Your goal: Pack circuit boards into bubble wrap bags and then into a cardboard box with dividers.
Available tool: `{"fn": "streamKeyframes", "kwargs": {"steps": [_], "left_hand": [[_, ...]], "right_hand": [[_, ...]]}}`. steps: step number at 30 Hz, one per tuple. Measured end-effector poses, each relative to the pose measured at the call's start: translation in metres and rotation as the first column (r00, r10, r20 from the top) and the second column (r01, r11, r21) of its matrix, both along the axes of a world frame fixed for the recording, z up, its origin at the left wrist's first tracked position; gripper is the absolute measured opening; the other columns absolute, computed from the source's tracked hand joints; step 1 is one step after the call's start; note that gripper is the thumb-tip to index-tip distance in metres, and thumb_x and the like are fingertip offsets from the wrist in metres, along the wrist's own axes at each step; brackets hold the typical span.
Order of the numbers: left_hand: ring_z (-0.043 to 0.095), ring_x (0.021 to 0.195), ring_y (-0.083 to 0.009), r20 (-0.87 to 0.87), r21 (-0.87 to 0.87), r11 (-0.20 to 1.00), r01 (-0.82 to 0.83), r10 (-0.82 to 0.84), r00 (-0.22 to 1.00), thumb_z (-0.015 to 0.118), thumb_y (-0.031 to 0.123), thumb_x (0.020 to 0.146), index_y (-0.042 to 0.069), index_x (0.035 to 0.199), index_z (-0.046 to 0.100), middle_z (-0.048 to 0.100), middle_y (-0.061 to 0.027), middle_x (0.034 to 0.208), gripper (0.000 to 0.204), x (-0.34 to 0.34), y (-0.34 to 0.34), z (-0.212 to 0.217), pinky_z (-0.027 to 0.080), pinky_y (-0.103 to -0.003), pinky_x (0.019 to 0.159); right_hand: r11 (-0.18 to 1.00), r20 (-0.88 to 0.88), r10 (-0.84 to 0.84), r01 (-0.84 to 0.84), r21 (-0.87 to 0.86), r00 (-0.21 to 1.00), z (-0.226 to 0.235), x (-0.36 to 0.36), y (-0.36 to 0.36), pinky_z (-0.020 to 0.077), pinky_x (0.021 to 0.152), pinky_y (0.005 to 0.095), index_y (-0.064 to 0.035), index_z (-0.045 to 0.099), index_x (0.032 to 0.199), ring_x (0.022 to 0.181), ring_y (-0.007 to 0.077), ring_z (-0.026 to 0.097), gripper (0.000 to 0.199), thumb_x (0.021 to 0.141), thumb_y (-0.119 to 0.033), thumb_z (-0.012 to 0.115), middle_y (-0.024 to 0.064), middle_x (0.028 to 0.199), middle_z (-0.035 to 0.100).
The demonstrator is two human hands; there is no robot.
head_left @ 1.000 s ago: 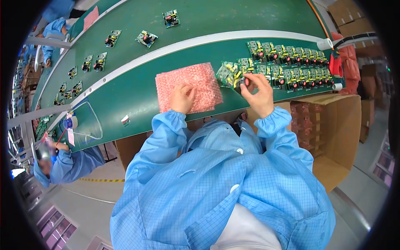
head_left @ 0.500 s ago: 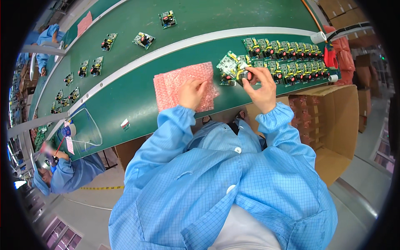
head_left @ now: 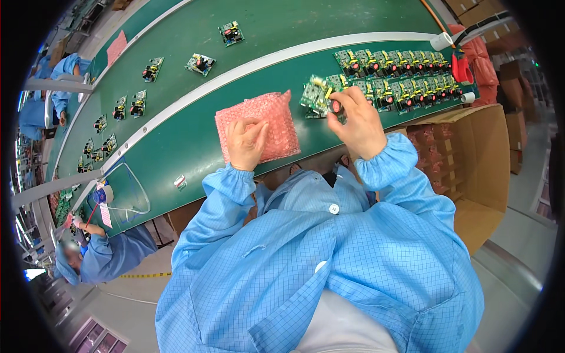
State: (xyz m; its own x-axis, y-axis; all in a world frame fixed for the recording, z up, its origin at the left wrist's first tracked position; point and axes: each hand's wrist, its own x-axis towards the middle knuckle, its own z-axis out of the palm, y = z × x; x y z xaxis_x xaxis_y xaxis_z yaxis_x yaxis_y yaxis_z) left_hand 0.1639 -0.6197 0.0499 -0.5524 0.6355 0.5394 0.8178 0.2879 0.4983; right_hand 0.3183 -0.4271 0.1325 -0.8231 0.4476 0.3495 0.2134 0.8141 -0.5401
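The small green circuit board (head_left: 318, 97) with its dark round parts is partly covered by the right hand (head_left: 357, 122), whose grip is clamped on its near edge, so the board's lower portion cannot be seen; it is lifted just above the green tabletop (head_left: 176, 141), beside the pink bubble-wrap pouch (head_left: 259, 125). The left hand (head_left: 246, 144) lies on the pouch's near edge, fingers curled together and pinching the wrap, hiding that corner. Both blue-sleeved forearms come up from below, and the person's blue gridded coat fills the lower picture, covering the tabletop's near edge. To the right, two rows of like green circuit boards (head_left: 406, 73) lie flat, their details too small to read. A white curved stripe (head_left: 247, 70) divides the tabletop from a green conveyor belt (head_left: 176, 41) carrying scattered boards. An open brown cardboard box (head_left: 482, 165) stands to the right, its contents hard to make out. At lower left another person in blue (head_left: 109, 259) is bent over, cut off by the dark rim.
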Motion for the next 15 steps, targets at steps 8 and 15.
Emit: {"fn": "streamKeyframes", "kwargs": {"steps": [8, 15], "left_hand": [[0.053, 0.077, -0.0208, 0.146, 0.204, 0.969, -0.142, 0.114, 0.983, 0.070, 0.009, 0.073, 0.007, 0.080, 0.068, 0.059, -0.0065, 0.082, 0.007, 0.019, 0.029, 0.039, 0.041, -0.031, 0.070], [0.053, 0.074, -0.0185, -0.061, 0.328, 0.908, -0.261, 0.296, 0.953, 0.072, 0.003, 0.069, 0.004, 0.080, 0.071, 0.059, -0.0059, 0.076, 0.011, -0.025, -0.023, 0.131, 0.043, -0.030, 0.067]], "right_hand": [[0.991, -0.064, 0.119, -0.115, 0.074, 0.991, 0.037, 0.003, -0.027, 0.0494, 0.062, 0.0306, -0.0053, 0.058, 0.099, 0.074, 0.0230, 0.058, 0.033, 0.067, -0.003, 0.066, 0.0091, 0.092, 0.053], [0.993, -0.188, -0.121, 0.118, -0.029, 0.975, 0.070, 0.016, -0.004, 0.0464, 0.060, 0.0238, -0.0034, 0.061, 0.099, 0.067, 0.0121, 0.052, 0.035, 0.065, 0.002, 0.068, 0.0064, 0.090, 0.052]]}}
